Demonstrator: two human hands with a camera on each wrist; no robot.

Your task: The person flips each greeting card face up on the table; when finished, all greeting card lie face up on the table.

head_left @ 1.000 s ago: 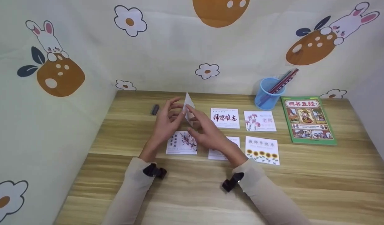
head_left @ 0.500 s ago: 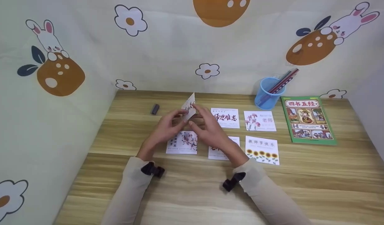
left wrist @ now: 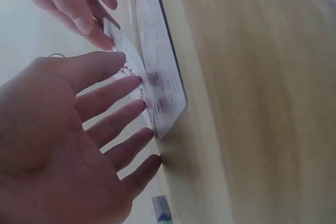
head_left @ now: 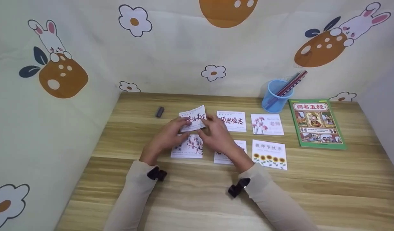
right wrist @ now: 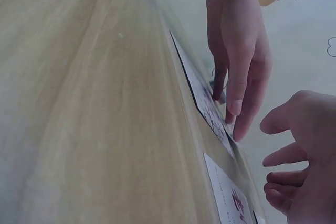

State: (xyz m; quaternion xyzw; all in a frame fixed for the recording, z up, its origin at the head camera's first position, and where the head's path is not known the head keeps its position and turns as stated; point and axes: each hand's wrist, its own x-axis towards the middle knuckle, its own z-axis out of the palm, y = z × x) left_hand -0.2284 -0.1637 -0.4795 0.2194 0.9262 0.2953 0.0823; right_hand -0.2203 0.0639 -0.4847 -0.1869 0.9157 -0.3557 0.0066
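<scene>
A white card with red lettering (head_left: 194, 118) lies slightly tilted at the back left of the card rows in the head view. My left hand (head_left: 168, 133) reaches its left side, and in the left wrist view that hand's straight, spread fingers (left wrist: 113, 95) touch its face. At the card's right edge is my right hand (head_left: 218, 134), its fingertips right at the corner and its thumb held apart from the fingers. Just in front lies a plum-blossom card (head_left: 194, 146), partly covered by the hands. The right forearm crosses over another red-lettered card (head_left: 220, 158).
Other cards lie right of the hands: one with red lettering (head_left: 232, 121), one with pink flowers (head_left: 267, 124) and a sunflower card (head_left: 269, 154). A dark eraser-like block (head_left: 159, 112) sits behind left. Back right stand a blue pencil cup (head_left: 275, 99) and a green book (head_left: 317, 123).
The card between the hands has turned from upright, edge-on, to nearly flat with its lettering showing, and has come lower. Both hands have lowered slightly with it.
</scene>
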